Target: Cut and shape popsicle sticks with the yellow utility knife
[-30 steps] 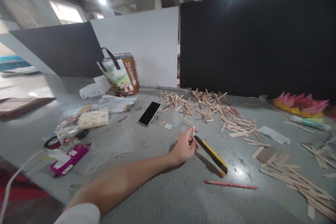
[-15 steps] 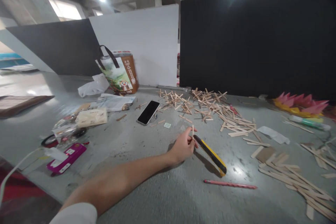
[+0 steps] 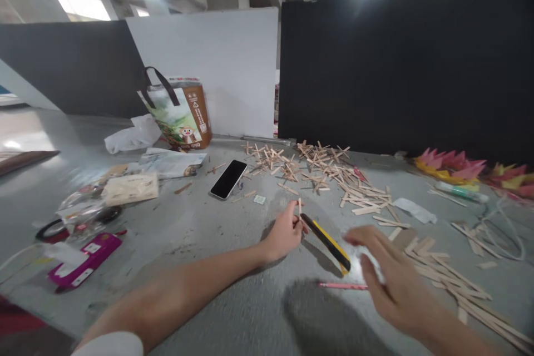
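Observation:
My left hand [image 3: 285, 232] is closed, its fingers pinching a thin wooden craft stick [image 3: 299, 207] that points upward. Against those fingers rests one end of a yellow and black utility knife [image 3: 327, 240]. That end sits above its shadow, while the other meets the table; whether my fingers also grip the knife I cannot tell. My right hand [image 3: 390, 278] hovers to the right of the knife with thumb and fingers apart and nothing in it. Partly behind it lies a pink pencil [image 3: 340, 286].
Crossed craft sticks [image 3: 273, 160] and loose ones [image 3: 450, 278] spread over the table's back and right. A phone [image 3: 228, 179], a shopping bag [image 3: 177, 114], a purple item [image 3: 85, 260] and plastic packets [image 3: 131, 188] lie leftward. Pink paper flowers [image 3: 453, 166] stand at back right.
My right hand has come into view from the lower right, near the knife. My left hand keeps its pinch on the stick. The whole view has shifted slightly rightward.

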`<action>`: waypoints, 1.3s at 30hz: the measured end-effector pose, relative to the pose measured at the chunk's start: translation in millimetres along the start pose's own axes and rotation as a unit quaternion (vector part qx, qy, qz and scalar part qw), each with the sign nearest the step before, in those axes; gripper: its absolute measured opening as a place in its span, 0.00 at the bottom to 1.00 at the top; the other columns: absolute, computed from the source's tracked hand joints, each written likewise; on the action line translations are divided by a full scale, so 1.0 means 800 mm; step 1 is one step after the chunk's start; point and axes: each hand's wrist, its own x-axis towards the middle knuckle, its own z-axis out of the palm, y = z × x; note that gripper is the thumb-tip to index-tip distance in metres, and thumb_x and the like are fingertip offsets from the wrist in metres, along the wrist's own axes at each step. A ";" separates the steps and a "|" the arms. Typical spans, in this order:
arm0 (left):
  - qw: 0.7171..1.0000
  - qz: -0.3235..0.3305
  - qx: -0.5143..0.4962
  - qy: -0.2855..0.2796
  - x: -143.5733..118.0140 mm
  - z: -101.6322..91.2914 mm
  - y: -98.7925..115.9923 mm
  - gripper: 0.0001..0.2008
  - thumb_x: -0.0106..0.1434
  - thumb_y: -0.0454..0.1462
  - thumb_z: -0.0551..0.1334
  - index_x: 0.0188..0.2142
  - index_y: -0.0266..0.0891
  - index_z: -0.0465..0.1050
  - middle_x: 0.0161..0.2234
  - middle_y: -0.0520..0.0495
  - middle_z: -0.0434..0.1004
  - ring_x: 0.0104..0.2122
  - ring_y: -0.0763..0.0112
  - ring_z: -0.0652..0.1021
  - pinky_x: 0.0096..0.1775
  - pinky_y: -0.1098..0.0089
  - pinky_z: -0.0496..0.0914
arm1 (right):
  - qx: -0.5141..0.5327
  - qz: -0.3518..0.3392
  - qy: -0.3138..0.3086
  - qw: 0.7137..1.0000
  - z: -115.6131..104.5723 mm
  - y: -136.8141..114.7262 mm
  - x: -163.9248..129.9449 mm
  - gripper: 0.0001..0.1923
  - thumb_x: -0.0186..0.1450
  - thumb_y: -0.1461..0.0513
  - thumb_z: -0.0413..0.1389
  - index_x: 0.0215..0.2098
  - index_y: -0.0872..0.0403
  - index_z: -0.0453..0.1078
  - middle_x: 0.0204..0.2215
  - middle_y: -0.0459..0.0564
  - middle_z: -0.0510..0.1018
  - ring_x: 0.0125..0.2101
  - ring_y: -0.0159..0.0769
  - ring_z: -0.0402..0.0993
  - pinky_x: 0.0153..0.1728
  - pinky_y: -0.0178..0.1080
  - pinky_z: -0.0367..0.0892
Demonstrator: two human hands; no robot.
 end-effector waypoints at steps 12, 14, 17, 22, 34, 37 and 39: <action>1.000 0.017 -0.014 -0.008 -0.003 0.002 0.007 0.22 0.70 0.35 0.57 0.62 0.39 0.60 0.29 0.54 0.75 0.22 0.75 0.70 0.26 0.76 0.63 | 0.105 0.127 -0.161 0.973 0.075 0.016 -0.001 0.26 0.78 0.59 0.45 0.73 0.44 0.56 0.53 0.53 0.83 0.47 0.43 0.84 0.46 0.41 0.77; 0.999 0.034 0.010 -0.018 -0.006 0.001 0.010 0.22 0.71 0.34 0.56 0.64 0.39 0.60 0.29 0.54 0.75 0.22 0.74 0.70 0.27 0.75 0.63 | 0.100 0.133 -0.147 0.975 0.075 0.014 -0.001 0.25 0.78 0.58 0.45 0.72 0.47 0.60 0.46 0.54 0.85 0.42 0.44 0.85 0.42 0.40 0.76; 0.995 0.070 0.068 -0.025 -0.012 -0.001 0.016 0.22 0.72 0.34 0.54 0.65 0.40 0.62 0.31 0.51 0.77 0.24 0.73 0.70 0.29 0.73 0.63 | 0.090 0.155 -0.138 0.974 0.073 0.011 0.000 0.23 0.78 0.57 0.46 0.67 0.50 0.66 0.31 0.50 0.84 0.29 0.42 0.83 0.34 0.37 0.74; 0.993 0.072 0.088 -0.015 -0.016 0.000 0.023 0.22 0.72 0.33 0.53 0.64 0.39 0.61 0.32 0.50 0.79 0.26 0.71 0.71 0.32 0.72 0.64 | 0.092 0.175 -0.135 0.971 0.070 0.004 0.003 0.22 0.78 0.55 0.46 0.65 0.50 0.69 0.26 0.46 0.81 0.20 0.38 0.76 0.29 0.35 0.70; 0.991 0.073 0.115 -0.005 -0.021 0.002 0.017 0.21 0.71 0.33 0.56 0.63 0.40 0.63 0.29 0.52 0.77 0.29 0.67 0.75 0.38 0.68 0.68 | 0.061 0.149 -0.126 0.979 0.065 -0.008 0.001 0.23 0.77 0.57 0.45 0.65 0.51 0.70 0.27 0.50 0.83 0.23 0.40 0.79 0.27 0.35 0.71; 0.993 0.061 0.099 0.004 -0.020 0.003 0.019 0.22 0.70 0.32 0.57 0.62 0.40 0.61 0.28 0.53 0.77 0.29 0.67 0.76 0.39 0.68 0.68 | 0.059 0.141 -0.122 0.981 0.070 -0.007 0.000 0.24 0.77 0.57 0.45 0.67 0.52 0.68 0.27 0.49 0.83 0.21 0.39 0.78 0.26 0.35 0.70; 0.992 0.062 0.106 0.005 -0.020 0.003 0.020 0.21 0.70 0.32 0.57 0.62 0.40 0.62 0.29 0.53 0.77 0.29 0.67 0.76 0.39 0.68 0.68 | 0.054 0.137 -0.116 0.982 0.074 -0.006 -0.003 0.24 0.77 0.57 0.45 0.67 0.52 0.68 0.27 0.49 0.83 0.20 0.38 0.77 0.24 0.35 0.70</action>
